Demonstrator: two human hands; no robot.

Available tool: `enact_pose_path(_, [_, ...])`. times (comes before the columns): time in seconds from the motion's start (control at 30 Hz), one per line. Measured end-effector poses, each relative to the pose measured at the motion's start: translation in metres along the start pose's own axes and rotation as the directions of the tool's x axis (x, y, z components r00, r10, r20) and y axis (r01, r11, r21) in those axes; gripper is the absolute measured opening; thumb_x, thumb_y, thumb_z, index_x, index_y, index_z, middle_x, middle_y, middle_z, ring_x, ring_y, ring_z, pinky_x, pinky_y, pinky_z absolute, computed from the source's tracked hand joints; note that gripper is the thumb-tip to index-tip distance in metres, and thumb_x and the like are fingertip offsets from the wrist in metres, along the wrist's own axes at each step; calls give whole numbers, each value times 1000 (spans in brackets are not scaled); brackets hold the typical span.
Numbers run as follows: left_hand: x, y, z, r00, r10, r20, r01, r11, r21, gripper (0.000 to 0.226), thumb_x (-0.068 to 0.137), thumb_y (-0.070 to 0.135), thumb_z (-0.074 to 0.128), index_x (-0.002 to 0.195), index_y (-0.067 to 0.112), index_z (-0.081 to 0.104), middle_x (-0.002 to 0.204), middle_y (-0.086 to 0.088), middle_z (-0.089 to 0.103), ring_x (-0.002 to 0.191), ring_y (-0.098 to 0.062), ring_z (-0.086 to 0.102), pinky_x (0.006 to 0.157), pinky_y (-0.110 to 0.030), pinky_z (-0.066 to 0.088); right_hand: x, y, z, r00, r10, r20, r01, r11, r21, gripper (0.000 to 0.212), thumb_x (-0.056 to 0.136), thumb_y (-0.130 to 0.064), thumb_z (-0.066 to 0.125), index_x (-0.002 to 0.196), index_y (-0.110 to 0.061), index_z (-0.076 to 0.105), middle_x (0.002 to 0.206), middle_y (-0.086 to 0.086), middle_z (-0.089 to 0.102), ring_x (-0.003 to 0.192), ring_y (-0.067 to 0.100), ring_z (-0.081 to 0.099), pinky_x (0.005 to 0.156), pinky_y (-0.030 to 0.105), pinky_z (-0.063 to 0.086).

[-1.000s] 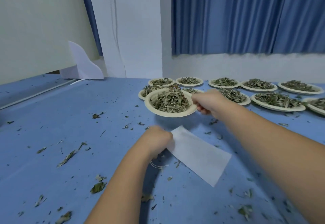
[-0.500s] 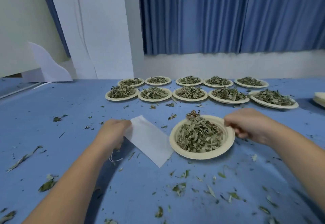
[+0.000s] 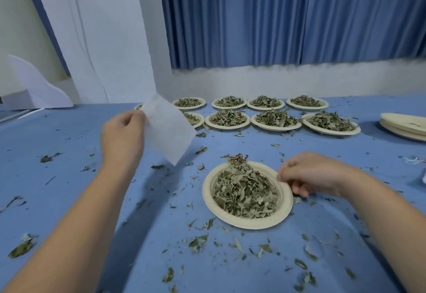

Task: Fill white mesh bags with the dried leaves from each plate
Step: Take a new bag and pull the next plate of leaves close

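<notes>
The left hand [image 3: 123,136] holds the white mesh bag [image 3: 169,129] up off the blue bench [image 3: 69,189], its grip clamped on the bag's left edge. The bag hangs flat and tilted, reaching right and down from the fingers. The right hand [image 3: 315,173] has its curled grip pinched on the right rim of the plate [image 3: 285,209], which sits on the bench piled with dried leaves [image 3: 244,191], below and right of the bag. More filled plates [image 3: 228,121] stand in rows behind.
</notes>
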State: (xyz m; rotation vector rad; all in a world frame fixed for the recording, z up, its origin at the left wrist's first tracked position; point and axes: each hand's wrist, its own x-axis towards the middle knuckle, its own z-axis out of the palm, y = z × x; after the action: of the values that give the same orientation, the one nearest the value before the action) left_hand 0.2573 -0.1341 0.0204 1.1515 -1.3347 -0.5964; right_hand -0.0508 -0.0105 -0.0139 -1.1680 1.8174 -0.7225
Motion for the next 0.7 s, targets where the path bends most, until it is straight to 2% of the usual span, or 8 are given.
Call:
enact_pose_path(0.1, [-9, 5, 28, 980, 198, 27, -200, 972, 120, 29, 94, 25, 48, 76, 5, 60, 65, -1, 45, 59, -14, 37, 59, -31, 31, -3, -3, 1, 991, -24, -129, 7, 992, -128, 27, 89, -24, 64, 88, 3, 65, 55, 9, 61, 42, 18, 51, 44, 25, 43])
enact_pose_path(0.17, [-17, -2, 46, 953, 293, 72, -302, 930, 210, 25, 98, 22, 48, 86, 9, 66, 79, 1, 59, 75, -14, 50, 68, -29, 35, -4, -5, 2, 961, -83, -263, 32, 981, -192, 27, 90, -26, 63, 80, -1, 65, 57, 8, 63, 44, 18, 51, 45, 26, 41])
enact_pose_path(0.27, [-28, -20, 62, 930, 320, 182, -363, 879, 310, 23, 99, 22, 49, 95, 10, 68, 94, -1, 65, 82, -15, 53, 68, -26, 34, -5, -12, 6, 904, -190, -384, 130, 976, -177, 20, 90, -24, 62, 79, -9, 67, 63, 2, 64, 44, 12, 49, 44, 25, 40])
enact_pose_path(0.37, [-32, -28, 67, 929, 254, 268, -334, 888, 315, 21, 97, 26, 52, 87, 19, 68, 84, 6, 65, 71, -9, 53, 56, -28, 37, -7, -37, 19, 872, -331, -361, 291, 943, -162, 13, 88, -25, 62, 78, -20, 69, 61, -4, 66, 43, 8, 52, 47, 26, 43])
enact_pose_path(0.43, [-33, -26, 66, 938, 179, 297, -259, 931, 258, 22, 94, 27, 54, 75, 27, 65, 70, 9, 62, 60, -7, 53, 50, -25, 39, -6, -59, 33, 840, -437, -321, 389, 898, -206, 6, 87, -25, 61, 84, -24, 67, 58, -7, 66, 44, 6, 55, 49, 25, 43])
enact_pose_path(0.5, [-35, -24, 65, 936, 143, 322, -214, 957, 195, 23, 91, 26, 57, 69, 28, 62, 65, 6, 61, 56, -7, 52, 47, -23, 38, 2, -80, 45, 804, -520, -287, 446, 848, -287, 5, 87, -25, 61, 91, -27, 63, 55, -7, 64, 47, 8, 59, 49, 23, 43])
enact_pose_path(0.6, [-36, -22, 62, 929, 135, 345, -204, 964, 172, 18, 88, 24, 58, 72, 26, 65, 67, 6, 61, 57, -7, 50, 53, -28, 40, 19, -105, 59, 805, -537, -251, 420, 816, -398, 20, 85, -27, 60, 105, -25, 58, 64, -7, 60, 56, 8, 60, 55, 25, 44])
enact_pose_path(0.7, [-37, -21, 61, 923, 153, 352, -217, 965, 150, 16, 88, 24, 60, 74, 25, 67, 69, 9, 61, 60, -4, 49, 51, -20, 35, 36, -112, 69, 867, -452, -210, 351, 853, -387, 20, 86, -30, 59, 104, -23, 52, 65, -4, 65, 47, 6, 57, 47, 21, 40])
